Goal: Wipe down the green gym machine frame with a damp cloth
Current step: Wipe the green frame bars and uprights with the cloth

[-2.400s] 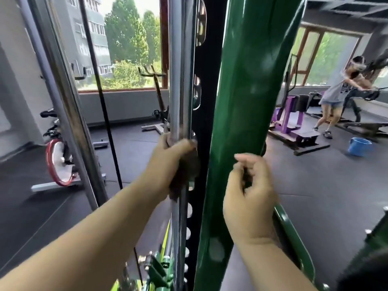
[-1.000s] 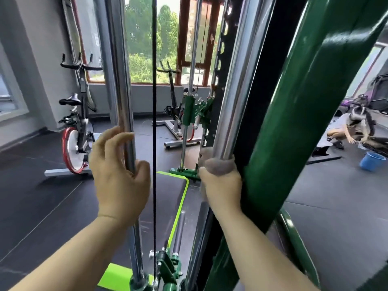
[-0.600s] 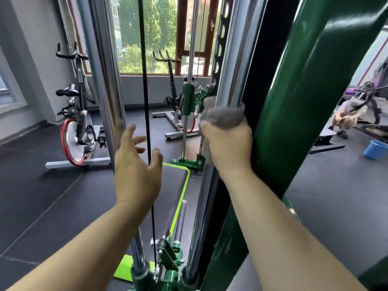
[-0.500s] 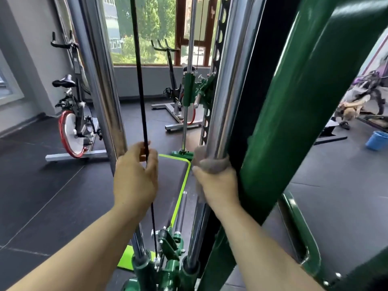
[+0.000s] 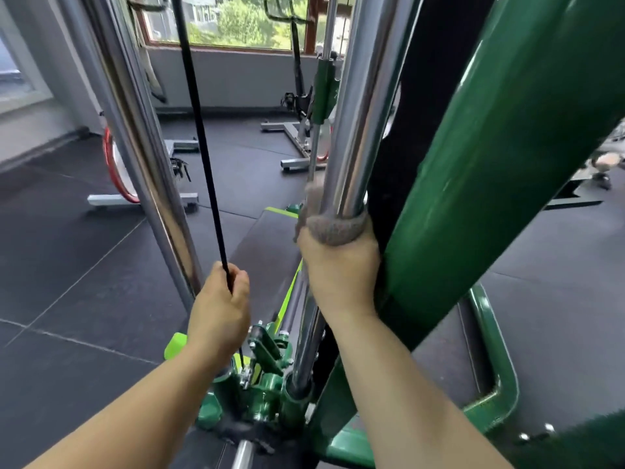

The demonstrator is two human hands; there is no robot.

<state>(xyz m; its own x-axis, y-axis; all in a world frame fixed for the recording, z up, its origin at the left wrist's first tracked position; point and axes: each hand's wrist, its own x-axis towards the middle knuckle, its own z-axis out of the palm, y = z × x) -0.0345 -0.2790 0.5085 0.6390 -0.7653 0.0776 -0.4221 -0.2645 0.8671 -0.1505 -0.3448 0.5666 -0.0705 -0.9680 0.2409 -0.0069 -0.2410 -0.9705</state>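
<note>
Where the machine fills the right half of the view, we note the green frame upright (image 5: 490, 198) leaning from 6 o'clock up toward 1 o'clock. Its paint is glossy dark green, with window glare along the edge and a few pale scuffs on the face. At its 9 o'clock side stands a black column, then a chrome guide rod (image 5: 358, 113).

The right hand (image 5: 338, 269) is wrapped around that rod near the centre of view. A grey cloth (image 5: 334, 228) is bunched between palm and metal, its fuzzy edge showing above the knuckles. The hand's outer side lies just beside the green upright.

At 7 o'clock the left hand (image 5: 220, 309) is curled round a thin black cable (image 5: 199, 130), gripping it. A second chrome rod (image 5: 135, 113) rises at 10 o'clock. Green base brackets (image 5: 267, 387) sit at 6 o'clock on the dark rubber floor (image 5: 84, 265).
</note>
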